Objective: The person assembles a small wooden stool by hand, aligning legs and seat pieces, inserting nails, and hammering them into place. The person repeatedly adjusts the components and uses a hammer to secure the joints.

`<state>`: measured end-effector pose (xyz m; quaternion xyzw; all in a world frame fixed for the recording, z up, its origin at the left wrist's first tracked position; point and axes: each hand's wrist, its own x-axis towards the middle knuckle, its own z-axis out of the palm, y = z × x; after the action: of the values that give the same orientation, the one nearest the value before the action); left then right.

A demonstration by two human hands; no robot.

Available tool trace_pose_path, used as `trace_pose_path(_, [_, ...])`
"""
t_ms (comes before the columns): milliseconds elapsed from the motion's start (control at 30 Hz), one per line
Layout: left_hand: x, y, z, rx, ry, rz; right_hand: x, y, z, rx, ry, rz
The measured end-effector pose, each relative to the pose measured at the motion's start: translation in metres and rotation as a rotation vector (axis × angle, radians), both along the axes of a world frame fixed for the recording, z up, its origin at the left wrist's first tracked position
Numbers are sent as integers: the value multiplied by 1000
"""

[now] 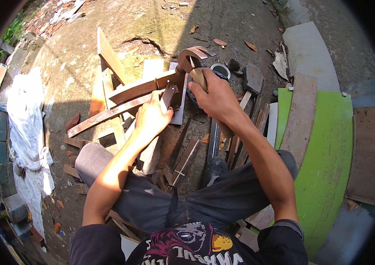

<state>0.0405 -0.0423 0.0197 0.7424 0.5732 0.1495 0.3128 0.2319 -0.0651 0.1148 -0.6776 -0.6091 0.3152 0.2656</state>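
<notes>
My right hand [216, 95] grips the wooden handle of a claw hammer [193, 59], whose rusty head sits against the end of a brown wooden board [145, 86]. My left hand [152, 115] presses on a small wood piece [168, 97] and steadies a long brown slat [103, 117] that runs out to the left. Both forearms reach in from below, over my knees in grey trousers. Several boards cross under the hands on the concrete ground.
A pile of wood offcuts [236, 132] lies between my legs, with a black sandal [216, 168] among them. A green panel [329, 150] and a brown plank [302, 115] lie at right. White sacking [26, 128] lies at left. A small round tin [220, 70] sits beyond the hammer.
</notes>
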Motion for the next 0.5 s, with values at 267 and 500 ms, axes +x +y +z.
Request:
trace_pose_path(267, [1,-4,-19,114,-34,-55,2,1,-15,43,-5,18])
trace_pose_path(500, [2,-7,-5,-14,-66,-34,-17,6,19,161,-1,36])
